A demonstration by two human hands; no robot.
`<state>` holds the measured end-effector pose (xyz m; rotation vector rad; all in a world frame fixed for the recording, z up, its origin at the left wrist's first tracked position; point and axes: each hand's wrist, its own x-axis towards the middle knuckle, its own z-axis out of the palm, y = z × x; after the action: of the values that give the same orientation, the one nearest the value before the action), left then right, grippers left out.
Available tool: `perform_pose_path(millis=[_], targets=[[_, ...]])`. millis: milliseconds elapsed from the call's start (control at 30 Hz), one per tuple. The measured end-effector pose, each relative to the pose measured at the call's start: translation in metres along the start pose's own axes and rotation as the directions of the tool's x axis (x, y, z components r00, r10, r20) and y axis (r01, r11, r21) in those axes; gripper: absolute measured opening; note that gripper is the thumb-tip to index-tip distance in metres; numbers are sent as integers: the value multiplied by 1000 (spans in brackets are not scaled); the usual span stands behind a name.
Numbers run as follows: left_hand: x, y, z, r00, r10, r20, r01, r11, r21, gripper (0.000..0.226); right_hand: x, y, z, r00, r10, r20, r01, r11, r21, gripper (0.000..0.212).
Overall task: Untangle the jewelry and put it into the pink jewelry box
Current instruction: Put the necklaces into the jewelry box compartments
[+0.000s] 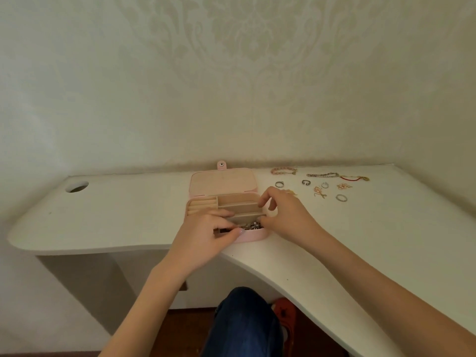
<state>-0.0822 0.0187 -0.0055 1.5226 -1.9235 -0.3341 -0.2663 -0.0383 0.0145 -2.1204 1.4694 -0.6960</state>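
— Where has the jewelry got to?

— A small silvery tangle point(252, 226) sits in the nearest compartment of the pink jewelry box point(253, 237), just below the middle of the frame. The lid stands open toward the wall. More pieces lie spread on the bench point(116, 215) toward the right: a pink bead bracelet point(282, 171), a chain bracelet point(322, 174), a red cord point(353, 178) and several rings point(341, 197).

— And the hands?

— Both are at the box. The left hand point(203, 238) has its fingers curled and seems to pinch the left end of the tangle at the front rim. The right hand point(286, 215) reaches in from the right; its thumb and forefinger appear to close on the other end, while the remaining fingers arch above the dividers. The metal is too fine for me to say exactly which strand each holds.

— How would that stuff handle?

— Light and limp, I'd judge. Thin chain slips, kinks and snags on itself, so pulling hard would likely tighten any knot. Better to take a clasp or a thicker link between fingertips and tease loops apart gently.

— Any risk?

— A clasp could catch on the box lining, or the light box could slide on the smooth bench if tugged.
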Motion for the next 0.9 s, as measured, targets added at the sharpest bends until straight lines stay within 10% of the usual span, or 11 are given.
perform_pose_path(millis=[133, 467, 733, 900], targets=[[1, 0, -2, 999, 10, 31, -8, 999, -40, 20, 1, 5, -2, 958, 203, 203, -261, 912, 316, 25], [2, 17, -1, 990, -8, 142, 22, 996, -92, 19, -14, 18, -19, 937, 186, 295, -285, 895, 342, 25], [30, 14, -7, 973, -63, 222, 80, 995, -67, 31, -4, 14, -18, 993, -82, 90, 94, 985, -147, 13], [31, 11, -5, 978, -76, 193, 91, 994, -66, 15, -5, 16, -12, 990, -112, 81, 124, 979, -165, 12]])
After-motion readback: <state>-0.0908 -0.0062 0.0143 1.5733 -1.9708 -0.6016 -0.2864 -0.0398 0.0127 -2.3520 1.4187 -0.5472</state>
